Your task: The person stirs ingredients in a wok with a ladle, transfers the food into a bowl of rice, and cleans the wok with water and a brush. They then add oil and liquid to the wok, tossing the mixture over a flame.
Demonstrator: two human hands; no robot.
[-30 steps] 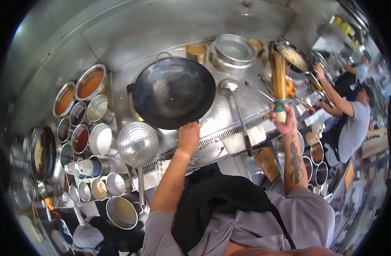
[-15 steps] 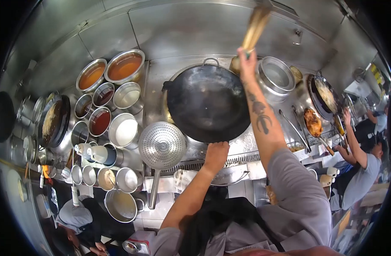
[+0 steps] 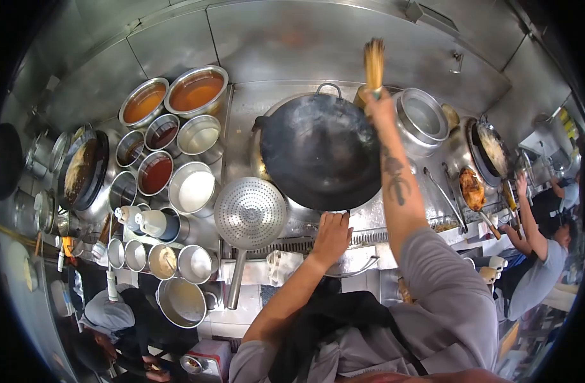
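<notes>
A large black wok point(image 3: 318, 153) sits on the burner in front of me, dark and bare inside with a faint haze. My left hand point(image 3: 332, 236) is closed at its near edge, where the handle is hidden under the fingers. Beyond the wok's right side, my right hand point(image 3: 380, 107) grips a bamboo wok brush point(image 3: 373, 62), bristles pointing up and away toward the back wall. A perforated strainer ladle point(image 3: 250, 212) lies left of the wok, its handle toward me. To the right of my right hand stands a metal pot point(image 3: 422, 118).
Metal pots of orange liquid point(image 3: 196, 91), red sauce point(image 3: 156, 175) and white powder or paste point(image 3: 193, 187) crowd the left. Tongs point(image 3: 444, 195) and a ladle of browned food point(image 3: 472, 190) lie right. Co-workers stand at the right point(image 3: 528, 274) and lower left point(image 3: 117, 313).
My right hand has come slightly lower, and the brush, blurred and tilted right before, now stands more upright. My left hand stays at the wok's near edge. The whole view has shifted slightly.
</notes>
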